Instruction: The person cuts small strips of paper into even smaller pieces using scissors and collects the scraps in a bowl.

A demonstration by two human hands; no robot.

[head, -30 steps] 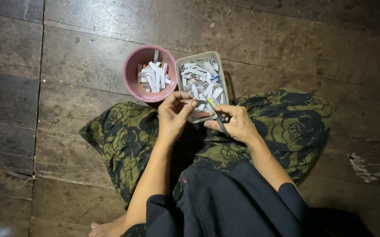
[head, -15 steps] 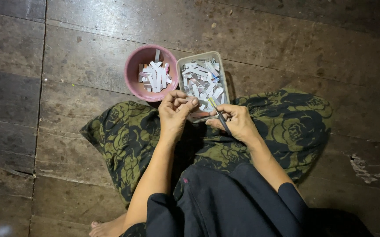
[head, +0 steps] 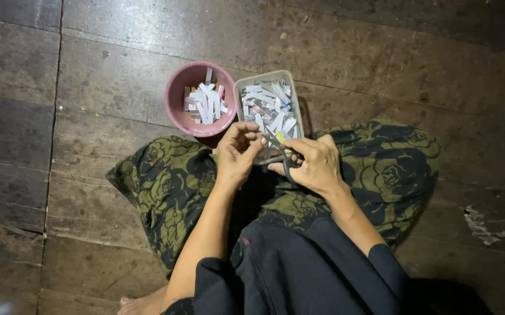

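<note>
Scissors [head: 280,153] sit in my right hand [head: 316,166], blades slanting up-left toward my left hand [head: 238,153]. Left fingers [head: 252,135] pinch narrow at the blade tips; what they grip I cannot tell

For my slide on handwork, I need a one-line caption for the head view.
Seated on a plank floor, left hand and right hand work scissors before a pink bowl and clear tub of paper strips.

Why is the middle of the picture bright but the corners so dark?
Head view: light falls from above on the pink bowl, clear tray and both hands, left hand, right hand; the wooden floor shines faintly up top, edges fade dark, everything is fairly sharp.
</note>
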